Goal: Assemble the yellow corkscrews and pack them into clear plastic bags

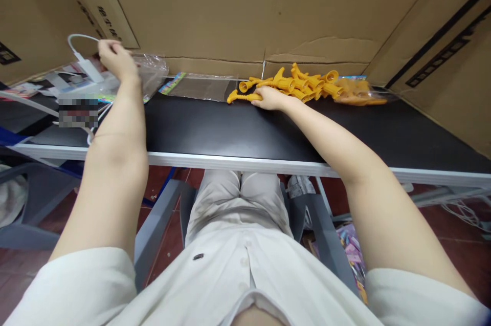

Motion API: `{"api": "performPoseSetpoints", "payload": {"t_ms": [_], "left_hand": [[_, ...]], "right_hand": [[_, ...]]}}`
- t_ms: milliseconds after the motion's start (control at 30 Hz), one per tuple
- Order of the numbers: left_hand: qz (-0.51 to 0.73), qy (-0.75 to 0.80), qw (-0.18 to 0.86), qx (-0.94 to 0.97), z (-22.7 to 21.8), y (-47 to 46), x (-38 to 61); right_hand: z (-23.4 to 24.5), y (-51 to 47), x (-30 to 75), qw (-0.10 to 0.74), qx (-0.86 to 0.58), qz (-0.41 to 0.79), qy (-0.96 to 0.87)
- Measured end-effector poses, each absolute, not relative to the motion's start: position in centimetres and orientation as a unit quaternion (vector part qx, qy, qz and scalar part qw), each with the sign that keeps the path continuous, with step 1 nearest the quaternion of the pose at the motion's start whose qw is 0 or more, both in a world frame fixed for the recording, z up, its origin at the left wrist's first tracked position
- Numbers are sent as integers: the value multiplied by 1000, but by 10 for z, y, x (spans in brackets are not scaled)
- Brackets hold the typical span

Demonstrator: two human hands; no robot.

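Fingers curled, my left hand (119, 61) is raised at the left over the table's back edge, beside a clear plastic bag (153, 72). What it holds, if anything, is hidden. My right hand (271, 99) grips a slim yellow plastic piece (242, 96) with a ribbed stem and a hooked end, in front of a pile of similar yellow plastic parts (303, 83). Some parts in that pile have hollow, cup-like ends. Between my hands, a flat clear bag with a colourful header (203, 88) lies on the black tabletop (230, 129).
Cardboard walls (215, 8) close off the back and sides. A filled clear bag of yellow parts (356, 91) lies right of the pile. At the left are a white plug (89, 69), cables and a blurred-out object (78, 110). A metal edge (238, 163) runs along the table front.
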State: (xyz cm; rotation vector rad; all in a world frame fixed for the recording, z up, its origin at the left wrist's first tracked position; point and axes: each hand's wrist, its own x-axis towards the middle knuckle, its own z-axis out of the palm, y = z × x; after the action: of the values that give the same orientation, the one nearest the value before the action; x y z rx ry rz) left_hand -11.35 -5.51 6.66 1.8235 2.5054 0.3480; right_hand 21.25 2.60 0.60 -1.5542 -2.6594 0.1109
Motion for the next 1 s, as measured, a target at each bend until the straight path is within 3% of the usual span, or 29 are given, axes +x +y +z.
{"api": "performPoseSetpoints", "payload": {"t_ms": [300,400,533,1000], "left_hand": [[60,730,88,676,28,18,-37],[-3,723,62,688,16,35,-24],[-47,715,11,697,10,41,-14],[49,646,-37,761,37,19,-20]], "right_hand": [[-19,40,221,121,-481,45,-867],[-23,49,227,172,-476,67,-860],[-18,56,233,164,-485,89,-854],[9,47,180,233,-474,102,-843]]}}
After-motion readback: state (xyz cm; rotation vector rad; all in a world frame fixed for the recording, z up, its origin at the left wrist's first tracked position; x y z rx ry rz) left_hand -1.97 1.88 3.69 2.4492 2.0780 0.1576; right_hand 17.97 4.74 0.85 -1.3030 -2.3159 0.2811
